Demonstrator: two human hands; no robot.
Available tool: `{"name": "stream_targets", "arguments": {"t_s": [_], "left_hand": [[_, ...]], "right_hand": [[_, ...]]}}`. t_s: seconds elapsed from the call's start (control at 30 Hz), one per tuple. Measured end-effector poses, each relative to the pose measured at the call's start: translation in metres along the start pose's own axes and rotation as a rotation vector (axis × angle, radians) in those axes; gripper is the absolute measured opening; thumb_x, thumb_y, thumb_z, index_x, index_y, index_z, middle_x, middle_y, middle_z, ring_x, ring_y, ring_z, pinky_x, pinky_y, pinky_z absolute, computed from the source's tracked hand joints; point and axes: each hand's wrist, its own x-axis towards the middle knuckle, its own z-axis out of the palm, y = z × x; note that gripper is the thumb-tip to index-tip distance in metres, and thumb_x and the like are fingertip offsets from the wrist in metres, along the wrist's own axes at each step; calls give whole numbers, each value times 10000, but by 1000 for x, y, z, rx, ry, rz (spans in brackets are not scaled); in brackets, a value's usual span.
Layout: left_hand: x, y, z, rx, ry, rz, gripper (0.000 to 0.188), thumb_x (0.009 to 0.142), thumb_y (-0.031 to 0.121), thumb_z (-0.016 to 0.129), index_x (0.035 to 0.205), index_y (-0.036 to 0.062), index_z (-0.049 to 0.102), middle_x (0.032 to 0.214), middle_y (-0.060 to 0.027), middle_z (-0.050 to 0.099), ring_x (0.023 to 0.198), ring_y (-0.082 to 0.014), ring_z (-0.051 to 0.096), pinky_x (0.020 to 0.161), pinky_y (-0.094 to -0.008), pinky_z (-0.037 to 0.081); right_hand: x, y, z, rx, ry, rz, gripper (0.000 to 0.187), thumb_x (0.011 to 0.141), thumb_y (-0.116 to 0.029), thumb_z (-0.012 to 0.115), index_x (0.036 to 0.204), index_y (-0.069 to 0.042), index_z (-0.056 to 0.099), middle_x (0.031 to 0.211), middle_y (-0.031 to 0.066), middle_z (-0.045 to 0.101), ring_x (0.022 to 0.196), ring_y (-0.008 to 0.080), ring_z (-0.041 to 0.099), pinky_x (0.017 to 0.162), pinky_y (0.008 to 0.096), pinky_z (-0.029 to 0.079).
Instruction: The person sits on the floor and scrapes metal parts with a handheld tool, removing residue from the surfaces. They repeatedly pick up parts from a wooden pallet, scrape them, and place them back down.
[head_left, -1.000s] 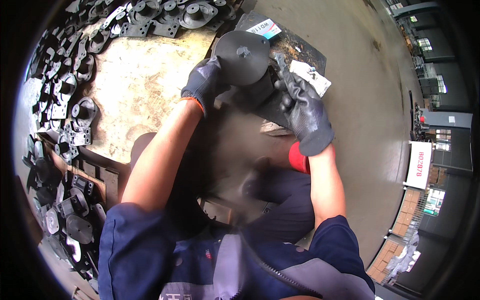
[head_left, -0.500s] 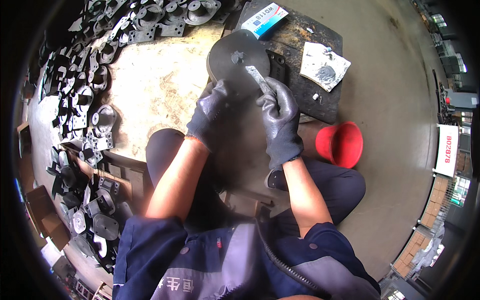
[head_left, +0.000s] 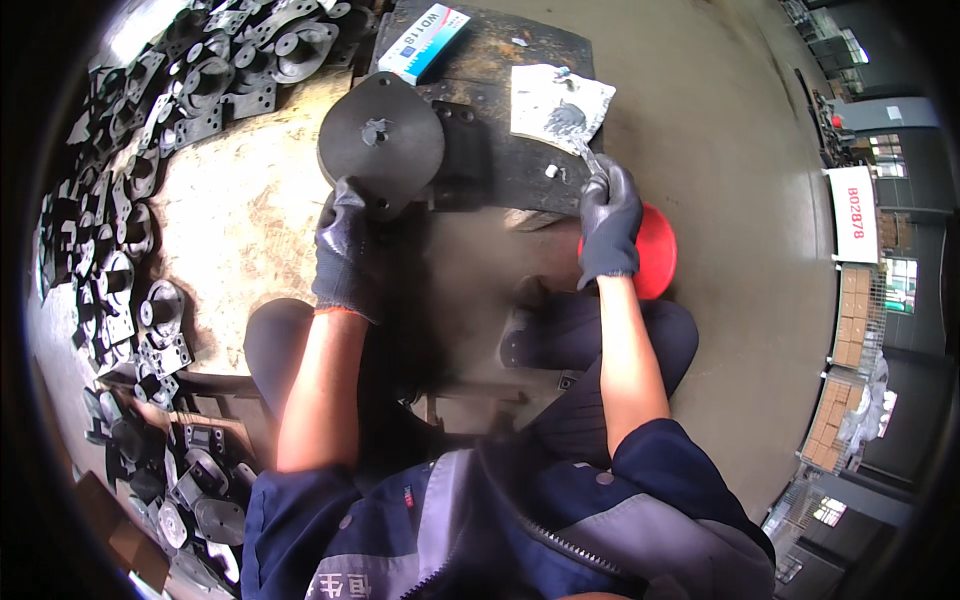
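My left hand [head_left: 342,245], in a dark coated glove, grips the near edge of a dark round metal flange plate [head_left: 400,165] with a small hole in each end lug. A dab of grey paste [head_left: 374,132] sits around the middle of its face. Gloved too, my right hand [head_left: 611,220] pinches a slim flat spatula [head_left: 588,153]. The blade's tip meets the near edge of a white sheet [head_left: 530,100], beside a smear of grey paste [head_left: 566,118]. My fingers hide the spatula's rear end.
On the dark worn board [head_left: 500,165] lie a white-and-blue box [head_left: 425,42] and a small white cap [head_left: 551,171]. A red bucket [head_left: 657,255] stands behind my right wrist. Many metal flanged parts [head_left: 160,310] crowd the left side of the pale tabletop [head_left: 240,210].
My right hand has carried the spatula from above the flange plate rightward to the white sheet. My left hand still holds the plate; the whole view has shifted.
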Motion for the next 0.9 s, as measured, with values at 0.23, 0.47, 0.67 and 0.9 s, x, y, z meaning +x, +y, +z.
{"name": "stream_targets", "arguments": {"t_s": [0.23, 0.47, 0.67, 0.9], "left_hand": [[-1, -5, -3, 706, 52, 376, 299, 736, 200, 707, 885, 17, 524, 846, -161, 599, 770, -276, 587, 681, -346, 477], [17, -51, -13, 484, 122, 330, 318, 729, 225, 716, 843, 19, 501, 778, -150, 563, 723, -299, 559, 657, -354, 462], [16, -45, -11, 326, 91, 262, 278, 758, 198, 692, 833, 17, 494, 780, -120, 556, 711, -242, 538, 643, -331, 457], [10, -30, -11, 135, 29, 88, 250, 895, 252, 532, 938, 6, 538, 869, -68, 556, 787, -142, 531, 717, -278, 496]], "right_hand": [[28, 15, -13, -551, -46, -208, 249, 755, -106, 563, 995, -89, 626, 961, 167, 628, 874, 350, 596, 772, 403, 480], [31, 6, -4, -642, -141, -283, 218, 771, -166, 555, 970, -126, 635, 852, 129, 652, 798, 331, 610, 736, 418, 480], [36, 20, 5, -758, -94, -312, 220, 774, -148, 546, 973, -123, 635, 862, 136, 649, 804, 334, 609, 744, 416, 480], [33, 17, 9, -691, -66, -283, 246, 763, -118, 541, 991, -109, 632, 887, 160, 643, 832, 344, 607, 758, 398, 482]]}}
